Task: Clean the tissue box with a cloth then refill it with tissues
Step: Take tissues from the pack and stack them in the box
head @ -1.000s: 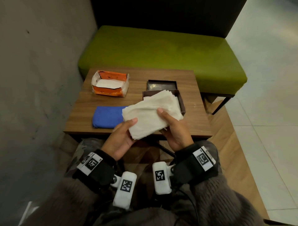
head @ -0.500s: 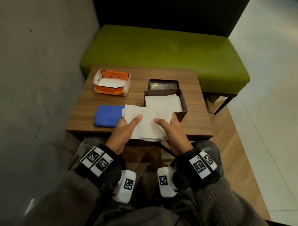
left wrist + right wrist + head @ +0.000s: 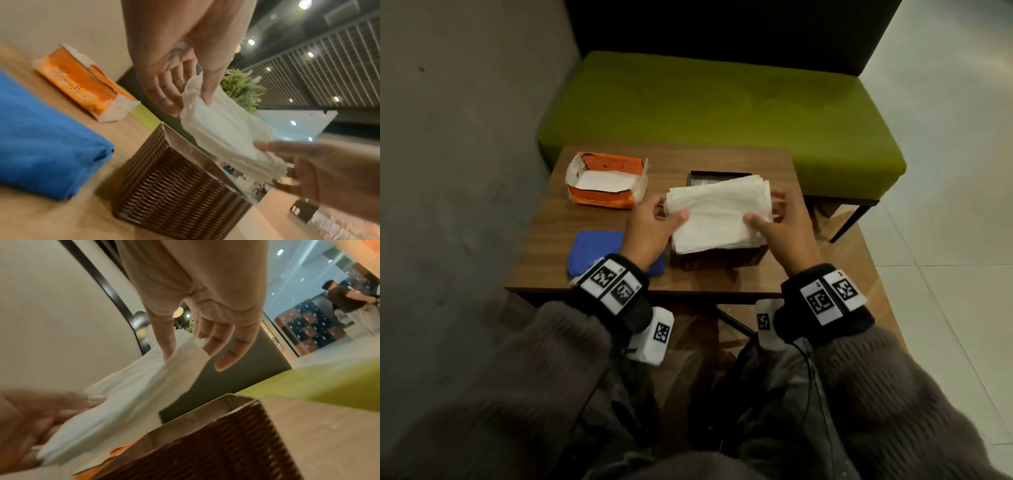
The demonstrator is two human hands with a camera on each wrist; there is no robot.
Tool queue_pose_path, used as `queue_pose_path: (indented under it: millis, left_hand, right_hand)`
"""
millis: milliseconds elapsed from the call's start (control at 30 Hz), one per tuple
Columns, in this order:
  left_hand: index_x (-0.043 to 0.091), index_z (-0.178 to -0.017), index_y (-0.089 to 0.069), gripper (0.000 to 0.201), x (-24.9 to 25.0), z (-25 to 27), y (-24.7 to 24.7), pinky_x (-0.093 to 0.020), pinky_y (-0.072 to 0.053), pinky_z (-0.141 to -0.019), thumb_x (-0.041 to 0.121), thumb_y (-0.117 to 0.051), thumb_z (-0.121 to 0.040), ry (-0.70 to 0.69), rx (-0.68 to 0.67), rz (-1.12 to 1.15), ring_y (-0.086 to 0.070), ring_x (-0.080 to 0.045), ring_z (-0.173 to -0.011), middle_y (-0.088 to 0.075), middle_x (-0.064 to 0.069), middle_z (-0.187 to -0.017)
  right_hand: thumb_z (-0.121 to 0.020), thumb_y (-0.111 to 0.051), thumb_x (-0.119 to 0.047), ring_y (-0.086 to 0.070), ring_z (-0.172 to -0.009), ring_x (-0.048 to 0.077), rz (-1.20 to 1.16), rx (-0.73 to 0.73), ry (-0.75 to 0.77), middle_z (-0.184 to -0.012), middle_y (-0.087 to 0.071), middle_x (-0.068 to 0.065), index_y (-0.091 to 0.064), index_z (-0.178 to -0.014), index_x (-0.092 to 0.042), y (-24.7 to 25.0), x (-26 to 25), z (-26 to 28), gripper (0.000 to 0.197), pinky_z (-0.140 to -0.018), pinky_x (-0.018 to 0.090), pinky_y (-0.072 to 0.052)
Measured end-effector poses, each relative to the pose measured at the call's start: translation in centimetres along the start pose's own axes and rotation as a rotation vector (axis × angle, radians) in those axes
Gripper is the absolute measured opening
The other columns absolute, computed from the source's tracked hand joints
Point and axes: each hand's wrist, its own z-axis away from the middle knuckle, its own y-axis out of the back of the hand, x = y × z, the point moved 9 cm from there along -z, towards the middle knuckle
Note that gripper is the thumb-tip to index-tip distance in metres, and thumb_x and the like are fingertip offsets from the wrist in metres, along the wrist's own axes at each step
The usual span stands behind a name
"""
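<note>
A stack of white paper tissues [image 3: 717,214] hangs just above the open dark brown woven tissue box [image 3: 717,260] at the centre of the head view, held at both ends: the left hand [image 3: 650,228] pinches its left edge between thumb and fingers, and the right hand [image 3: 782,226] pinches the right edge, each grip closed on the stack. The box stands on the wooden tabletop [image 3: 544,240], with its dark lid [image 3: 700,176] partly hidden behind the tissues. To the left of the box lies a folded blue cloth [image 3: 594,250], and in the upper left of the tabletop sits a torn-open orange and white tissue packet [image 3: 606,186]. Behind the tabletop runs a green upholstered bench [image 3: 722,109] against a dark backrest, a grey wall fills the left of the frame, and pale floor tiles the right. Half a second ago the stack was low at the near tabletop edge, left of the box, and tissues were visible inside the box; now it is raised and centred over the opening.
</note>
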Motion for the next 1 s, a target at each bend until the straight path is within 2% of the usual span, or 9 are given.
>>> queue_pose_path:
  millis: [167,333,400,500,600,700,767,900,1000]
  left_hand:
    - [0.007,-0.109,-0.063,0.025,0.6,-2.6,-1.5,-0.025,-0.045,-0.073,0.019,-0.064,-0.086,-0.149,0.034,-0.371,-0.058,-0.016,-0.082,-0.065,-0.005,-0.094]
    - [0.008,-0.100,-0.064,0.021,-0.1,-3.3,-2.4,-0.027,-0.039,-0.065,0.024,-0.064,-0.086,-0.166,-0.069,-0.614,-0.053,-0.017,-0.072,-0.054,0.003,-0.072]
    - [0.010,-0.104,-0.064,0.027,-0.5,-3.8,-2.6,-0.030,-0.044,-0.069,0.028,-0.066,-0.085,-0.158,-0.097,-0.692,-0.059,-0.021,-0.082,-0.063,-0.001,-0.083]
    - [0.016,-0.117,-0.058,0.040,-0.5,-4.3,-2.2,-0.036,-0.047,-0.081,0.032,-0.068,-0.081,-0.151,-0.052,-0.820,-0.056,-0.023,-0.101,-0.060,-0.005,-0.110]
    - [0.019,-0.113,-0.057,0.032,0.8,-3.9,-1.4,-0.037,-0.046,-0.082,0.027,-0.065,-0.083,-0.280,0.030,-0.812,-0.051,-0.020,-0.104,-0.056,-0.002,-0.109]
    - [0.021,-0.094,-0.064,0.010,0.7,-3.7,-1.2,-0.032,-0.042,-0.078,0.024,-0.062,-0.085,-0.316,-0.022,-0.816,-0.048,-0.014,-0.096,-0.051,0.004,-0.097]
    - [0.019,-0.086,-0.064,0.004,0.2,-4.8,0.4,-0.032,-0.042,-0.075,0.021,-0.061,-0.084,-0.286,0.000,-0.810,-0.049,-0.014,-0.092,-0.051,0.003,-0.093]
    - [0.009,-0.091,-0.068,0.011,-1.1,-9.6,6.6,-0.035,-0.046,-0.077,0.010,-0.058,-0.085,-0.197,0.119,-0.832,-0.058,-0.026,-0.090,-0.063,-0.011,-0.098]
    - [0.006,-0.099,-0.068,0.017,-2.5,-13.6,9.8,-0.036,-0.042,-0.087,0.004,-0.060,-0.084,-0.159,0.056,-1.030,-0.056,-0.031,-0.102,-0.063,-0.016,-0.110]
  right_hand:
    - [-0.095,-0.059,-0.019,-0.054,-0.093,0.016,0.299,-0.019,0.036,-0.106,-0.061,0.004,-0.057,-0.119,-0.007,-0.3,0.7,-3.0,0.028,-0.078,0.034,-0.047]
    - [-0.097,-0.052,-0.031,-0.040,-0.122,0.032,0.666,-0.072,0.055,-0.108,-0.063,0.007,-0.058,-0.113,-0.012,-0.8,2.1,-3.3,0.025,-0.102,0.044,-0.029]
    - [-0.096,-0.053,-0.032,-0.039,-0.123,0.033,0.759,-0.083,0.064,-0.111,-0.062,0.007,-0.058,-0.113,-0.011,-1.1,2.1,-3.4,0.027,-0.103,0.045,-0.028]
    - [-0.092,-0.057,-0.033,-0.035,-0.129,0.037,0.930,-0.070,0.028,-0.135,-0.049,0.015,-0.045,-0.135,-0.011,-1.4,2.6,-3.5,0.049,-0.106,0.048,-0.029]
    - [-0.090,-0.060,-0.034,-0.037,-0.125,0.035,0.874,-0.040,0.116,-0.134,-0.045,0.016,-0.042,-0.138,-0.014,-2.2,1.5,-2.8,0.055,-0.100,0.043,-0.034]
    - [-0.091,-0.058,-0.044,-0.039,-0.125,0.027,0.788,-0.225,0.304,-0.133,-0.047,0.008,-0.050,-0.134,-0.025,-5.6,0.3,-1.1,0.048,-0.099,0.038,-0.037]
    - [-0.088,-0.053,-0.058,-0.036,-0.132,0.025,0.819,-0.395,0.313,-0.142,-0.044,0.006,-0.046,-0.139,-0.034,-8.2,0.9,-0.1,0.057,-0.106,0.040,-0.035]
    - [-0.080,-0.042,-0.079,-0.016,-0.146,0.031,0.996,-0.611,0.207,-0.160,-0.019,0.008,-0.028,-0.148,-0.044,-10.6,3.7,0.8,0.078,-0.118,0.053,-0.018]
    - [-0.079,-0.040,-0.081,-0.009,-0.148,0.031,1.096,-0.680,0.188,-0.162,-0.009,0.005,-0.019,-0.150,-0.045,-11.1,4.8,0.8,0.082,-0.117,0.057,-0.017]
